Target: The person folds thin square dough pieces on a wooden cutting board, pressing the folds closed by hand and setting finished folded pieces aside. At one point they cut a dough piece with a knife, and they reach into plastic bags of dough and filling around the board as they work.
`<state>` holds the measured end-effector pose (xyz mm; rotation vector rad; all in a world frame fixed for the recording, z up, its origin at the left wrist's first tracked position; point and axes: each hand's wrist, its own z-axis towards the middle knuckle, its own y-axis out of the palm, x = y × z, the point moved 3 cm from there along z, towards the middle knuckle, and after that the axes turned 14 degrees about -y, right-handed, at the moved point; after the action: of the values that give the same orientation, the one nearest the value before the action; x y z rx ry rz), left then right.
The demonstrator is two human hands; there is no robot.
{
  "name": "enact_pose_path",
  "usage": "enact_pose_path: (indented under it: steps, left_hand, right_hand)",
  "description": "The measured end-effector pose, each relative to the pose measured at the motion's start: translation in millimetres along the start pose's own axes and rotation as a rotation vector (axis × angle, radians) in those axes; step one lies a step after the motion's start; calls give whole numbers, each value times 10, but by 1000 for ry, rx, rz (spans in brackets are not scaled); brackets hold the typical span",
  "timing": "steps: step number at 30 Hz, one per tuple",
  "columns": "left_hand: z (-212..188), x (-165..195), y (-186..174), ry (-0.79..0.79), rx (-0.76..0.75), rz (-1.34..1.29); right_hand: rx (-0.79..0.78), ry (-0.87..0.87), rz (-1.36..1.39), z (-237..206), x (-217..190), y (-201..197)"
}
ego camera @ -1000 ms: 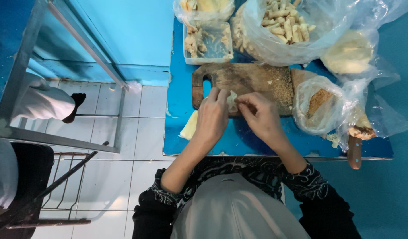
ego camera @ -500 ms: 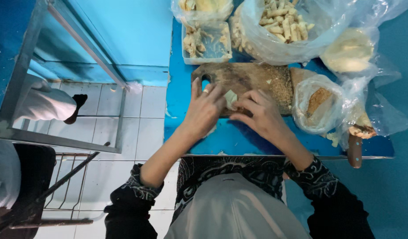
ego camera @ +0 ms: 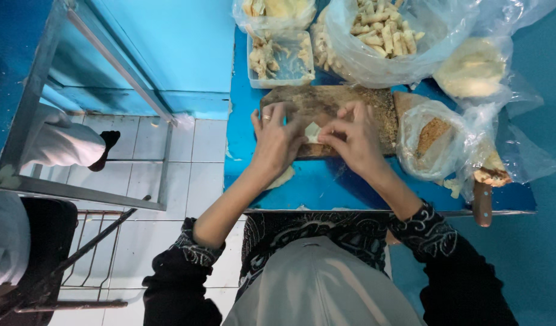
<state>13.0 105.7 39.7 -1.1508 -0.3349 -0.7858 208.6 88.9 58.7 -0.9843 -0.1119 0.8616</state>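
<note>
Both my hands meet over a wooden cutting board [ego camera: 326, 99] dusted with crumbs on a blue table [ego camera: 326, 187]. My left hand [ego camera: 277, 140], with a ring on one finger, and my right hand [ego camera: 352, 140] together pinch a small pale piece of dough wrapper [ego camera: 313, 131] between their fingertips. A second pale piece [ego camera: 284, 178] lies on the table under my left wrist.
A clear tub of pale food pieces [ego camera: 281, 57] and a big plastic bag of finger-shaped rolls [ego camera: 386, 33] stand behind the board. A bag of brown crumbs [ego camera: 432, 142] and a wooden-handled knife [ego camera: 482, 202] lie to the right. A metal frame [ego camera: 97, 54] and tiled floor are at left.
My hands have stayed over the board, working the pale piece; my left arm has drawn in slightly and the fingers have closed tighter on the wrapper.
</note>
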Motion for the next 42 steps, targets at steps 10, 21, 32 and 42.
enact_pose_path:
  steps: [10, 21, 32, 42]
  left_hand:
    - [154, -86, 83, 74, -74, 168]
    - [80, -25, -26, 188, 60, 102]
    - [325, -44, 237, 139, 44, 369]
    - [544, -246, 227, -7, 99, 224]
  right_hand:
    - [-149, 78, -148, 62, 113, 67]
    - [-42, 16, -107, -50, 46, 45]
    - [-143, -1, -315, 288, -6, 44]
    - [-48, -162, -210, 304, -112, -31]
